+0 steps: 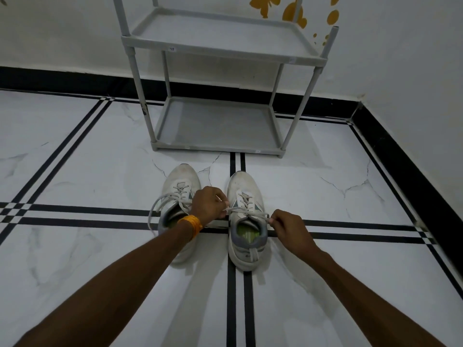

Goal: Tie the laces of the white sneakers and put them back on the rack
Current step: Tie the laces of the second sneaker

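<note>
Two white sneakers stand side by side on the floor, toes pointing at the rack. My left hand (pixel 210 203) pinches one end of the right sneaker's lace (pixel 246 210), and my right hand (pixel 288 226) pinches the other end, so the lace runs taut across the right sneaker (pixel 244 182). The left sneaker (pixel 179 177) is partly hidden by my left wrist, which wears an orange band. Its lace (pixel 156 207) hangs loose in a loop to the left.
A grey two-shelf rack (pixel 218 52) stands against the white wall just beyond the sneakers; both shelves hold nothing. The floor is white marble tile with black stripes. A black skirting runs along the back and the right wall (pixel 413 176).
</note>
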